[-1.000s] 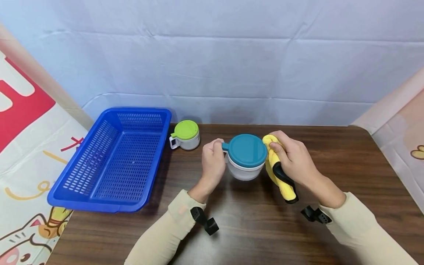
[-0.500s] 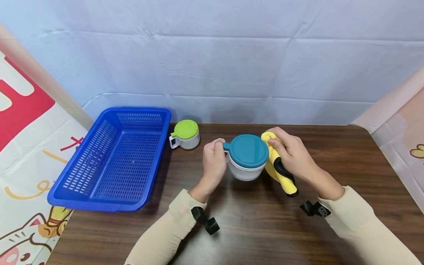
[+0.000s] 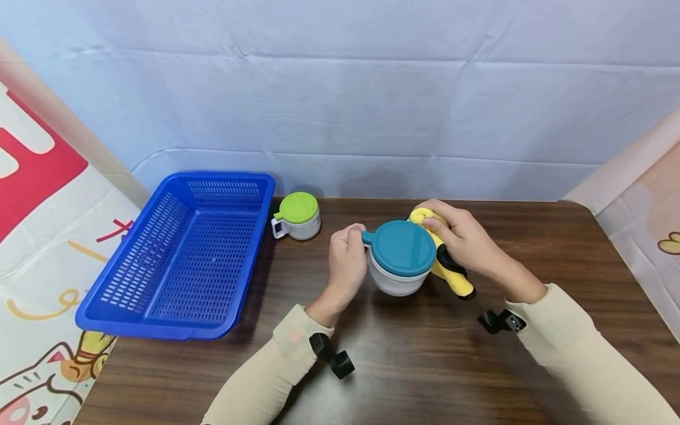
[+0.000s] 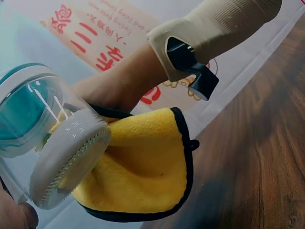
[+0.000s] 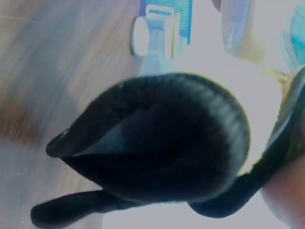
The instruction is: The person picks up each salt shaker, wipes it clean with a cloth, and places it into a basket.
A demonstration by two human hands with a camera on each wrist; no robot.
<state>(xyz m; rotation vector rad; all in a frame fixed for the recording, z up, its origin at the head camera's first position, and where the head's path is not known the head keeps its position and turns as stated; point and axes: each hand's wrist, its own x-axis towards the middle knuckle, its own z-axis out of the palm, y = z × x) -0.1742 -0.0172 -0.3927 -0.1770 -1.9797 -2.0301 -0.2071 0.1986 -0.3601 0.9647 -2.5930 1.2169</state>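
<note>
"Both full?"
"Left hand [image 3: 347, 260]: fingers gripping lidded cup [image 3: 402, 251], above bench [image 3: 404, 366]. Right hand [image 3: 467, 239]: fingers clutching yellow cloth [image 4: 143, 164] beside it."
"Clear view?"
"Head view: cloth partly hidden behind cup. Right wrist: blurred."

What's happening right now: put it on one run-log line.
left hand: holds teal-lidded jar off table | right hand: holds yellow cloth at jar's side | nearby: green-lidded jar, blue basket

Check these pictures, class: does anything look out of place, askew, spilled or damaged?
Only the blue basket stands out: its left rim seems to poke past the edge of the table, though whether its base overhangs is hidden. No spill or damage shows, and the teal lid looks seated on the held jar.
</note>
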